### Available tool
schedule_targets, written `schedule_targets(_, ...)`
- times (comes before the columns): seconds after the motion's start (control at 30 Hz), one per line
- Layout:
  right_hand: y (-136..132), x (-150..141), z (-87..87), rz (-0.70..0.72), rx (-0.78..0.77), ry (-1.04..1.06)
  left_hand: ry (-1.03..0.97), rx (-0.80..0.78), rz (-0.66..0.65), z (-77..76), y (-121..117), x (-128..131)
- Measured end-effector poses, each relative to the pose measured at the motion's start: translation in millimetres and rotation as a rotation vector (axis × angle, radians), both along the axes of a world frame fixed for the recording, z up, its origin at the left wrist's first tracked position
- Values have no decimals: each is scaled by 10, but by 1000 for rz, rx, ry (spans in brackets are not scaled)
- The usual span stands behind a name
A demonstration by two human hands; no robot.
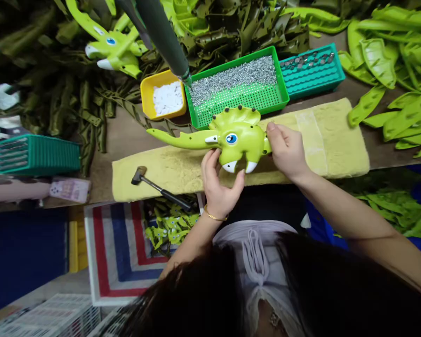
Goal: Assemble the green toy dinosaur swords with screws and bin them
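As the fingers of the left hand spread under the lime-green toy dinosaur, those of the right hand press together against its rear edge, both forearms angled inward above a yellow towel. A small hammer lies on the towel, left of the toy; a green tray of nails sits just beyond the toy's crest, beside a teal tray.

A long brown workbench
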State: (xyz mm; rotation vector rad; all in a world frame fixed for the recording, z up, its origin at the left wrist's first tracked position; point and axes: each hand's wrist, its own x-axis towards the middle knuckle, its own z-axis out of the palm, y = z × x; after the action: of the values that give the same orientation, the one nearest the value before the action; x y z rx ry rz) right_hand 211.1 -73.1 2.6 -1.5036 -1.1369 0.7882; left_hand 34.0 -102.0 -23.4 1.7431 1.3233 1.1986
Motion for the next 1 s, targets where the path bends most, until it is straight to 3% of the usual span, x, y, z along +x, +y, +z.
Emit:
schedule_targets(0.17, -74, -98, 47, -13, 17, -49, 122, 119, 103, -110, 48, -24)
schedule_targets(0.23, -80, -74, 72, 1, 3, -43, 183, 150, 60, -80, 70, -112)
schedule_targets(0.33, -45, 66, 69, 13, -20, -24, 347, 208, -36, 72, 189, -336)
schedule_targets(0.43, -1, 278, 38, 73, -72, -22, 441, 191, -81, 276, 460, -559)
schedule_targets(0.53, -11, 459, 119, 177, -159, -185, 389, 44, -305, 431, 727, -601)
schedule_targets(0.63, -65, 551, 339, 225, 67, -601, 375, -26, -418, 522, 842, -426)
schedule_targets(0.7, -82, 587, 453, 368, 253, -810, 491, 29, -458, 577, 859, -283)
schedule_targets(0.77, -68, 650, 473, 490, 302, -850, 663, 116, -487, 642, 876, -223)
schedule_targets(0.87, -19, 786, 414, 412, 259, -772, 809, 218, -467, 726, 936, -343)
schedule_targets(1.0, 38, 681, 450, 334, 307, -916, 755, 315, -477, 751, 989, -517)
